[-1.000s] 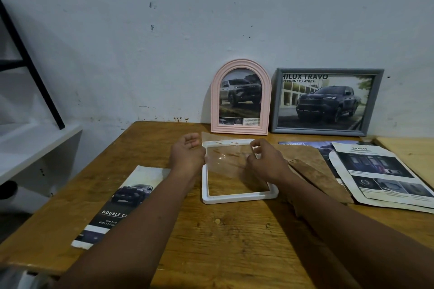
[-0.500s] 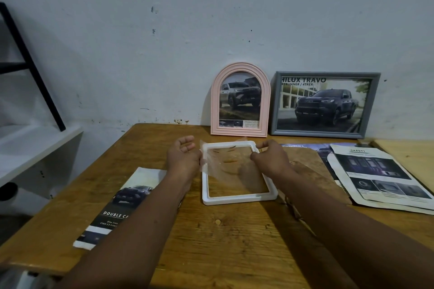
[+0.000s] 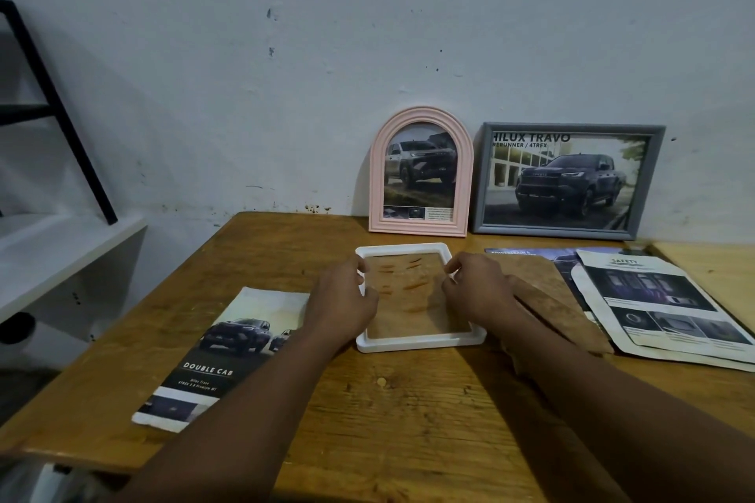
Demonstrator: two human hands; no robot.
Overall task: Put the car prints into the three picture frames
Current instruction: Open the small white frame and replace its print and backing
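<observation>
A white rectangular frame (image 3: 421, 345) lies flat in the middle of the wooden table (image 3: 408, 421). A clear sheet (image 3: 408, 298) lies inside it, about level. My left hand (image 3: 347, 298) pinches the sheet's left edge and my right hand (image 3: 474, 290) its right edge, fingertips resting at the frame's rim. A "Double Cab" car print (image 3: 228, 343) lies loose left of the frame, partly under my left forearm. A pink arched frame (image 3: 378, 176) and a grey frame (image 3: 568, 233) lean on the wall, each with a car print in it.
A brown backing board (image 3: 551, 298) lies just right of the white frame, under my right wrist. Brochure pages (image 3: 662, 306) are spread at the right. A white shelf (image 3: 61, 241) and a black slanted bar (image 3: 61, 114) stand off the table's left edge.
The clear sheet was held tilted above the white frame; both hands have lowered it until it lies flat inside the frame.
</observation>
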